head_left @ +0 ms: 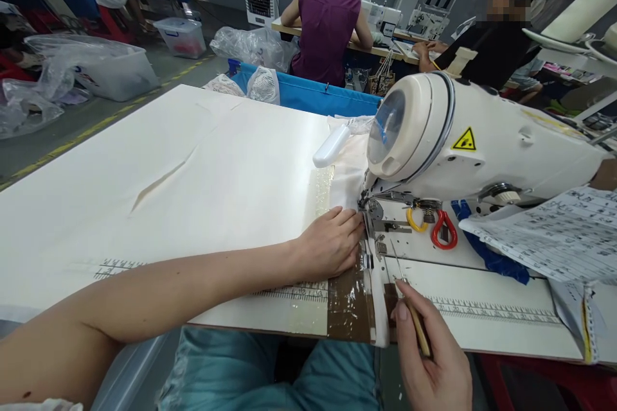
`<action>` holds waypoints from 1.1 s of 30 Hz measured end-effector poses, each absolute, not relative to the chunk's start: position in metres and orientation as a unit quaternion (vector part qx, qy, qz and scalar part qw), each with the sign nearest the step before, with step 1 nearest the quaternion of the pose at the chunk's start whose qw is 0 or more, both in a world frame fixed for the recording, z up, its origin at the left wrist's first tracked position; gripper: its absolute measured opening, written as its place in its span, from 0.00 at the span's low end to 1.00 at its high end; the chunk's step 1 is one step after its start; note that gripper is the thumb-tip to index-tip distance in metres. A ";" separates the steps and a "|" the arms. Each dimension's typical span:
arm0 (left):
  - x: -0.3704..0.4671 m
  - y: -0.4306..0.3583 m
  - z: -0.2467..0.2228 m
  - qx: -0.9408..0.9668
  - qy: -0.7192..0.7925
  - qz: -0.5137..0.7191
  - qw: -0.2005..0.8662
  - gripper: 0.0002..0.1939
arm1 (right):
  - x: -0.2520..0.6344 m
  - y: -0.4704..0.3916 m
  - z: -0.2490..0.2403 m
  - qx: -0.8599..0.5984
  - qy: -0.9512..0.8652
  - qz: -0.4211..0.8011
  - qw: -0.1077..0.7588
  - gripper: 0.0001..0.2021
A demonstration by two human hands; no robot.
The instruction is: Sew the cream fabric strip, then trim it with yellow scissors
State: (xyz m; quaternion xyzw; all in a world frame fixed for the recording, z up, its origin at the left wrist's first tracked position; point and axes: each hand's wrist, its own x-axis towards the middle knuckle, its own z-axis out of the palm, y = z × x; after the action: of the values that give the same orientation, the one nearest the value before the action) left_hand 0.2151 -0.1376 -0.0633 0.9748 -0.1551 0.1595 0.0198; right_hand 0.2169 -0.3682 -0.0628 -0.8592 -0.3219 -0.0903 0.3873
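My left hand (332,243) lies flat, palm down, beside the needle area of a white sewing machine (486,135), its fingertips by the metal guide. What is under the palm is hidden. A pale fabric strip (379,302) runs from the machine down over the table's front edge. Just right of the strip, my right hand (431,347) grips an awl (418,327) by its wooden handle, with the thin metal tip pointing up toward the machine's plate. White fabric (348,176) lies behind my left hand, near the needle area.
Red-handled scissors (444,231) and written papers (569,231) are on the right. A white table (231,173) with printed rulers extends left. Behind it hangs a blue cloth bin (318,93). Two people sit farther back at other machines.
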 end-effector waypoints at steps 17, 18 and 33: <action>0.227 -0.127 -0.058 0.978 -0.155 0.130 0.042 0.16 | 0.239 -0.304 -0.070 -0.842 -0.441 -0.213 0.225 0.14; 0.227 -0.127 -0.058 0.978 -0.155 0.131 0.044 0.16 | 0.239 -0.303 -0.071 -0.844 -0.439 -0.217 0.219 0.14; 0.234 -0.117 -0.063 0.981 -0.121 0.128 0.080 0.18 | 0.236 -0.288 -0.069 -0.878 -0.387 -0.278 0.051 0.16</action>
State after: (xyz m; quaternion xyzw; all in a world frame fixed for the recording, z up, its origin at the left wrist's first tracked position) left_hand 0.2339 -0.1174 -0.0629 0.9811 -0.1215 0.1276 0.0798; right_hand 0.2355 -0.2877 -0.0690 -0.8777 -0.3870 -0.2778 0.0515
